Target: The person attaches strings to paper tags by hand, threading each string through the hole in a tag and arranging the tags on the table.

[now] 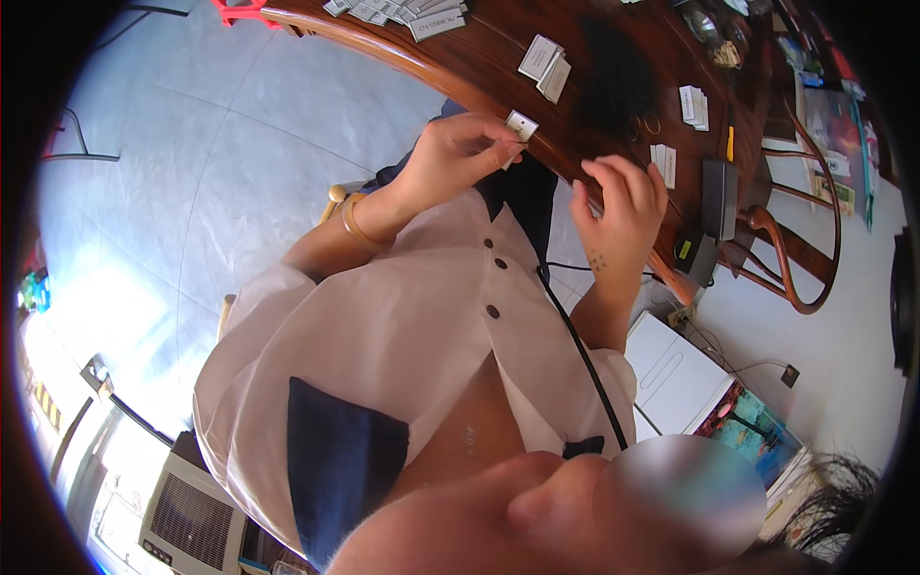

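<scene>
My left hand [458,158] pinches a small white tag [521,126] with a hole near one corner, just in front of the table edge. Thumb and forefinger are closed on its lower end. Apart from it, my right hand [625,206] is raised at the table edge with fingers curved and separated, and I see nothing in it. Beyond my hands a dark heap of thin black strands [618,81] lies on the wooden table [498,72]. Left of the heap rest a few overlapping tags [546,69]; to its right are another small stack of tags [693,107] and a white tag [663,167].
Many grey-white tags [436,24] are spread at the table's far left. A dark box [719,199] and a yellow pen-like stick [730,144] lie toward the right, near a wooden chair [803,254]. A black cable [582,350] runs down across my front.
</scene>
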A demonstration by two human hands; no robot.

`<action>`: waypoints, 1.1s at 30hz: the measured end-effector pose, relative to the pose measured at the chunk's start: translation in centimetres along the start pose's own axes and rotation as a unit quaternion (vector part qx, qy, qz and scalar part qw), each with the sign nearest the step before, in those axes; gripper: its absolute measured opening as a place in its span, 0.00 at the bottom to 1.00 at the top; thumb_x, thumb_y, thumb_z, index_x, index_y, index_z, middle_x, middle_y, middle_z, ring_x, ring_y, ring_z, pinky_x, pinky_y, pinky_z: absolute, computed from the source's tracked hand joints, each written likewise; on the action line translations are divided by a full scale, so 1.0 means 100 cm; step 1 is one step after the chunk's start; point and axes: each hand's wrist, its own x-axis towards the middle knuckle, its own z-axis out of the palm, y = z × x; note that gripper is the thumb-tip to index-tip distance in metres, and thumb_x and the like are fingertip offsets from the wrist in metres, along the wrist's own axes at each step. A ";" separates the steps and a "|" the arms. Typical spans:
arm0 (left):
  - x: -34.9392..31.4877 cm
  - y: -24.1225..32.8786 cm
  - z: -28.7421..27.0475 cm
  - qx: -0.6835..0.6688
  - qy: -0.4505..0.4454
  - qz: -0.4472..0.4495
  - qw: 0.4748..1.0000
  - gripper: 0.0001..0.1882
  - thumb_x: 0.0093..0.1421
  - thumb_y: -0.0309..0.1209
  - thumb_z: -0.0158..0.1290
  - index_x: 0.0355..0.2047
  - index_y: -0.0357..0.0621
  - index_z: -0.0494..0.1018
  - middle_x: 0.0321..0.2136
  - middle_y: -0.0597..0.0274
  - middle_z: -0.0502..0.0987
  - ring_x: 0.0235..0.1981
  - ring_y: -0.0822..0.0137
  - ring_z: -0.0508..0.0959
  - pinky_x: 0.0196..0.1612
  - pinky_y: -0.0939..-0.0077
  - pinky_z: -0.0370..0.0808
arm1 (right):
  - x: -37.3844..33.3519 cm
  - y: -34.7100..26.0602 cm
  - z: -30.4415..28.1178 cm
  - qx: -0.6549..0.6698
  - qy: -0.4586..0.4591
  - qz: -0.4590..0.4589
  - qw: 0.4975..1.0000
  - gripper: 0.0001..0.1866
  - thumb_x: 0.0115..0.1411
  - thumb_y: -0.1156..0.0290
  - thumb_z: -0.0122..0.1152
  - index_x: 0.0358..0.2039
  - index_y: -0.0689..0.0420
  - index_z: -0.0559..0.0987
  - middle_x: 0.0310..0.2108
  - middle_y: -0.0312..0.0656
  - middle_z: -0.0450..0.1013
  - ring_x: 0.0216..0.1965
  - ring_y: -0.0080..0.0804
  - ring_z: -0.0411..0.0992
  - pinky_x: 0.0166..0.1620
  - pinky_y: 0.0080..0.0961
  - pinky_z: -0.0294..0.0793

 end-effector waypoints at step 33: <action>-0.004 0.002 0.012 0.116 0.048 0.023 0.992 0.16 0.51 0.21 0.56 0.40 0.38 0.66 0.30 0.58 0.77 0.30 0.68 0.78 0.33 0.79 0.75 | 0.013 -0.025 0.059 0.182 0.136 0.044 0.973 0.11 0.38 0.80 0.63 0.22 0.53 0.72 0.22 0.35 0.67 0.19 0.31 0.69 0.19 0.23 0.67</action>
